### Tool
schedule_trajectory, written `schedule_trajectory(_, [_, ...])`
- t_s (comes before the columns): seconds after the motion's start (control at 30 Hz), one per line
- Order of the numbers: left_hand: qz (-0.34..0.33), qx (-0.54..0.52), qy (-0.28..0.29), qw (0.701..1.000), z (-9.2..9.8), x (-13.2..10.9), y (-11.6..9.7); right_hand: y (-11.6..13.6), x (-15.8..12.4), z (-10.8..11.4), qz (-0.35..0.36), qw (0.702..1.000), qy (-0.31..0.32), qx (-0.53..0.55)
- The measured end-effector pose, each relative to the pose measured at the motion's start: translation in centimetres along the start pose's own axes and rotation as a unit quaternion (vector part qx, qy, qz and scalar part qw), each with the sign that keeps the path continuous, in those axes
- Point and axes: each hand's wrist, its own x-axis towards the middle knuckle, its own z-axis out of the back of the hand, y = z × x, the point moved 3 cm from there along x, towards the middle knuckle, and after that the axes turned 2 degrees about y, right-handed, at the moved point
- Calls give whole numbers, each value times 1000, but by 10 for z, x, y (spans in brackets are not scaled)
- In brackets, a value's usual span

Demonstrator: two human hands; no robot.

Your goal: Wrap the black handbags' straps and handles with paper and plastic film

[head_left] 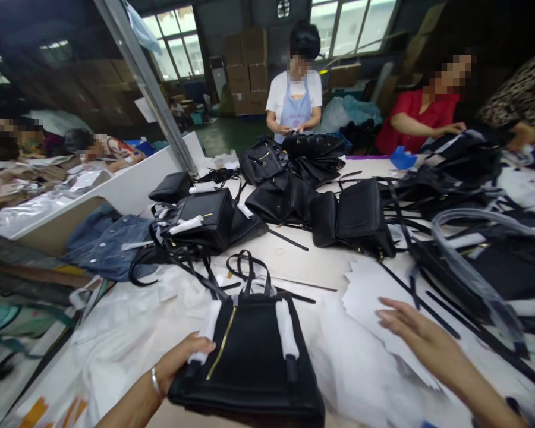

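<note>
A black backpack (252, 362) with a gold zipper lies in front of me, its handle and straps stretching away from me. White wrapping (288, 333) covers its shoulder straps. On the bag's left edge, my left hand (182, 359) is closed, with the thumb over a wrapped strap and the fingers partly hidden. To the right, my right hand (408, 330) is held over a stack of white paper sheets (365, 291), fingers stretched out and holding nothing; it is slightly blurred. Thin white packing sheets (129, 339) spread on the table to the left of the bag.
Several black bags (280, 199) are heaped across the table. A clear plastic tube or strip (463, 267) curves at the right. A denim garment (109, 241) lies left, beside a metal post (147, 83). One person in an apron (296, 107) and another in red (421, 116) work opposite.
</note>
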Motion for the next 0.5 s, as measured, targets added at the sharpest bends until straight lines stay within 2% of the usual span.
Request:
schedule_trajectory(0.03, [13, 4, 9, 1000, 13, -11, 17, 19, -5, -39, 15, 996, 84, 13])
schedule_trajectory(0.1, [29, 19, 30, 999, 36, -26, 50, 51, -18, -116, 49, 983, 178, 9])
schedule_trajectory(0.17, [31, 60, 46, 997, 54, -32, 81, 68, -24, -187, 43, 973, 223, -31])
schedule_trajectory(0.23, [22, 115, 45, 992, 65, -32, 104, 74, -21, -243, -1, 968, 243, -58])
schedule_trajectory(0.3, [7, 155, 49, 987, 69, -30, 118, 80, -9, -284, -38, 969, 233, -73])
schedule_trajectory(0.37, [-3, 177, 67, 982, 68, -27, 124, 94, 4, -311, -60, 972, 208, -92])
schedule_trajectory(0.5, [-24, 210, 84, 974, 69, -25, 124, 133, 23, -339, -71, 982, 138, -112])
